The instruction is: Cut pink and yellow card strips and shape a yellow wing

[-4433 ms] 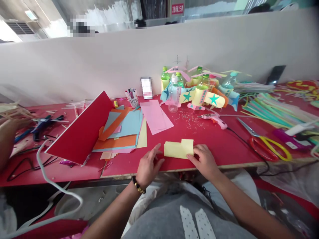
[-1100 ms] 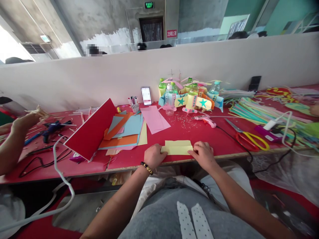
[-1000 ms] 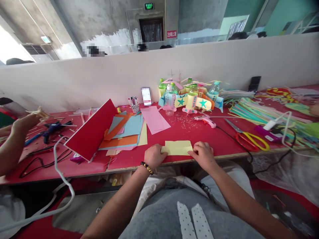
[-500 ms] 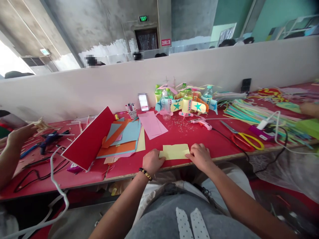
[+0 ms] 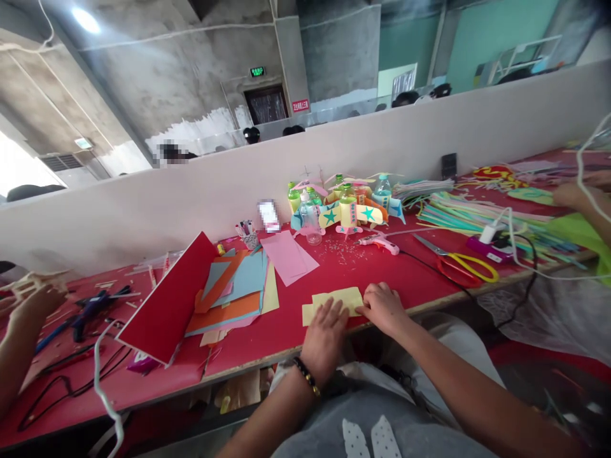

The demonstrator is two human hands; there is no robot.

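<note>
A folded sheet of pale yellow paper [image 5: 352, 296] lies near the front edge of the red table. Across its middle rests my left hand [image 5: 327, 334], fingers stretched out flat and a beaded bracelet on the wrist. At the paper's right end, my right hand [image 5: 386, 310] has its fingers curled and grips the corner. The fold's layers are uneven on the left, where a lower strip sticks out. Pink sheets [image 5: 289, 257] lie just beyond, beside a pile of blue and orange paper [image 5: 243, 280].
Bottle planes with paper wings [image 5: 348, 213] stand at the back. A pink glue gun [image 5: 382, 243], scissors [image 5: 458, 262] and a purple power strip [image 5: 496, 248] lie to the right. A red board [image 5: 172, 302] leans at left. Other people's hands [image 5: 41, 305] appear at both sides.
My left hand has moved from the paper's left end onto its middle and flattened there. The right hand still holds the right end. The view has tilted slightly upward.
</note>
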